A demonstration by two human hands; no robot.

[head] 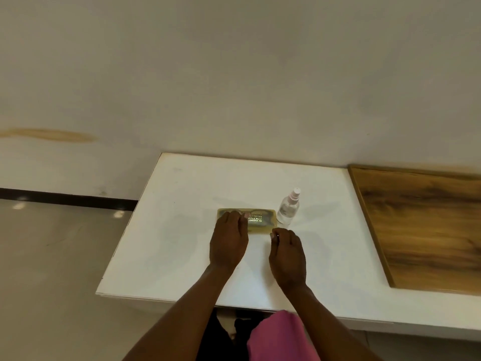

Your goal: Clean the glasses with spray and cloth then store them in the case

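- White table [182, 230], brown wood-grain board [421, 230] at right.
- Translucent olive-yellow case [260, 221], gold lettering on lid.
- Clear spray bottle [287, 209], pale pink cap.
- Pink cloth [281, 337] at bottom edge.
- Off-white wall [234, 74], yellowish stain at left.

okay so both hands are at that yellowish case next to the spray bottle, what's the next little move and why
Probably lift the lid of the case: it lies flat and looks closed, the left hand rests on its left end, the right hand is at its near right corner, and no glasses show.

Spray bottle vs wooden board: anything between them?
Nothing. In the head view only bare white table lies between the spray bottle and the wooden board.
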